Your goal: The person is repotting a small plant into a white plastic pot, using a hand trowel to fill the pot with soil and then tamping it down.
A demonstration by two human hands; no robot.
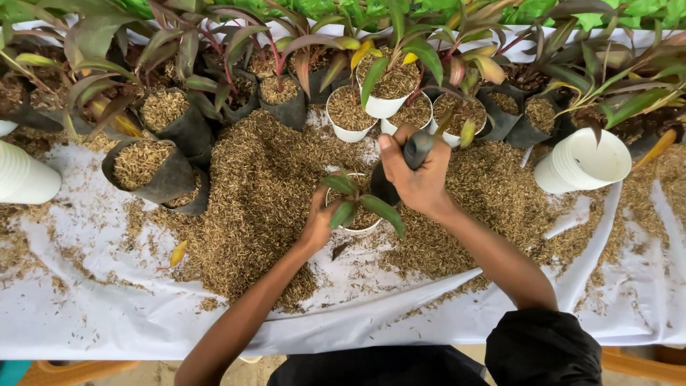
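My left hand (319, 223) grips the side of a small white cup (355, 229) that holds husk filling and a little green-leaved plant (357, 202). Right beside the cup, my right hand (416, 174) is closed around the dark handle of a small scoop (404, 163), whose black blade points down at the cup's far rim. Both sit in the middle of a pile of brown rice husk (257, 193) spread over a white sheet (107, 314).
Black grow bags (153, 168) and white cups (350, 114) filled with husk and red-green plants line the back. Stacks of empty white cups lie at the right (582, 163) and far left (21, 175). The sheet's front edge hangs close to my body.
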